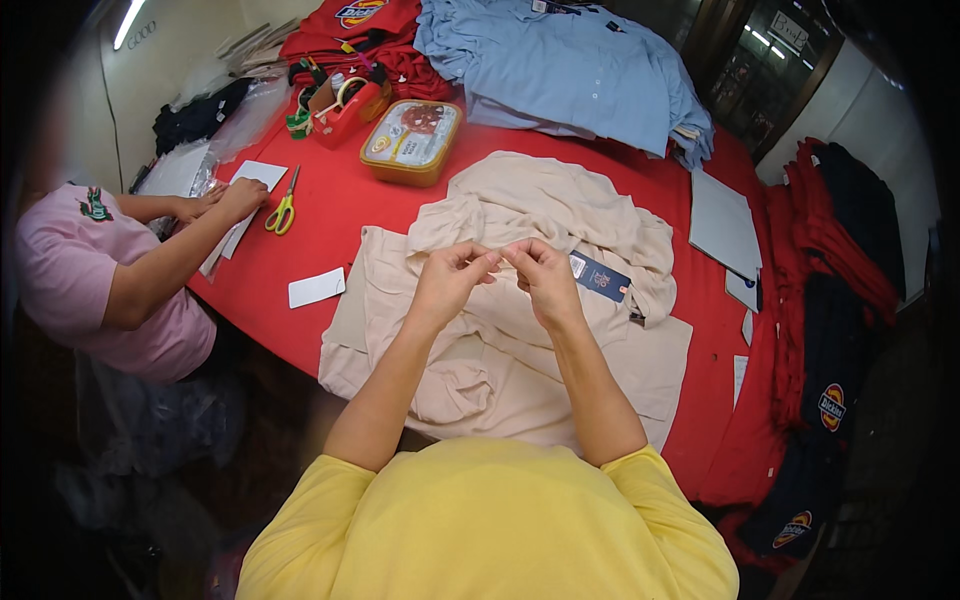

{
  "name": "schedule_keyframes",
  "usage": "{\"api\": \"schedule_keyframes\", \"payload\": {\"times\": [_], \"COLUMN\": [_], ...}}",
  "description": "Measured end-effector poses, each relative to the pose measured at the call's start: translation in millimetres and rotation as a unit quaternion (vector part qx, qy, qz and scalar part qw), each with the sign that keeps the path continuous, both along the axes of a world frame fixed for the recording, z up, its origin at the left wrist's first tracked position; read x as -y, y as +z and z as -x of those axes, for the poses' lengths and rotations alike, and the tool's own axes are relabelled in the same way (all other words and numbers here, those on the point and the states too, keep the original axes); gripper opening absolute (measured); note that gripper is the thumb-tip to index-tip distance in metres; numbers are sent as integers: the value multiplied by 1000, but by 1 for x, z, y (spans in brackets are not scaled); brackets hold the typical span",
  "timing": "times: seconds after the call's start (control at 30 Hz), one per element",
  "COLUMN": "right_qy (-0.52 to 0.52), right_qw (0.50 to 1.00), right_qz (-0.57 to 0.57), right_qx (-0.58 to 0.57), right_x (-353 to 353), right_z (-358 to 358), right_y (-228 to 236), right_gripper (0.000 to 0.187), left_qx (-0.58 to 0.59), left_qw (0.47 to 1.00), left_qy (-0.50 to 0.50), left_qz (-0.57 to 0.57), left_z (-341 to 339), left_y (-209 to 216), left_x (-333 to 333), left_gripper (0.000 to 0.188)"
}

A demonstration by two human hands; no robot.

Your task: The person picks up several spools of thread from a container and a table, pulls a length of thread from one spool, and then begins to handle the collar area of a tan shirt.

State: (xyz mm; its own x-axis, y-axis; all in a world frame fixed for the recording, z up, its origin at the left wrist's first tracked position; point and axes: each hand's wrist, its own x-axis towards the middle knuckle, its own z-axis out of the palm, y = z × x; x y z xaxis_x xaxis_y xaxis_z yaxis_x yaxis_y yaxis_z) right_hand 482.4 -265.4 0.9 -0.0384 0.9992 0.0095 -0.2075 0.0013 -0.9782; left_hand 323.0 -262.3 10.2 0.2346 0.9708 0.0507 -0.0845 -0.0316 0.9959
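Beige garment (545,195) beneath the pinched fingers (483,264), navy tag (603,279) to their right.

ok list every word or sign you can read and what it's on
Wording left uncopied; it stands here:
Dark hang tag on the beige garment: pale print, too small
Yellow tub, lid label: mostly too small
Red garment, upper left: oval badge, legible
Dark garments, right: two oval badges, legible
Blue shirts: labels, too small
Sign, upper right: handwritten, blurred
Wall, upper left: one word, legible
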Motion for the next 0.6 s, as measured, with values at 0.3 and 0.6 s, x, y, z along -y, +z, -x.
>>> {"api": "schedule_keyframes", "payload": {"times": [0.3, 0.6], "right_qy": [-23, -30], "right_qw": [997, 994], "right_qz": [-29, -34], "right_qx": [71, 98], "right_x": [2, 2], "right_z": [0, 0], "right_y": [-2, -6], "right_gripper": [17, 16], "left_qx": [14, 243], "left_qw": [999, 945], "left_qy": [36, -88], "left_qz": [1, 200], "left_z": [-3, 2], "left_y": [-6, -12], "left_x": [0, 2], "left_gripper": [22, 13]}}
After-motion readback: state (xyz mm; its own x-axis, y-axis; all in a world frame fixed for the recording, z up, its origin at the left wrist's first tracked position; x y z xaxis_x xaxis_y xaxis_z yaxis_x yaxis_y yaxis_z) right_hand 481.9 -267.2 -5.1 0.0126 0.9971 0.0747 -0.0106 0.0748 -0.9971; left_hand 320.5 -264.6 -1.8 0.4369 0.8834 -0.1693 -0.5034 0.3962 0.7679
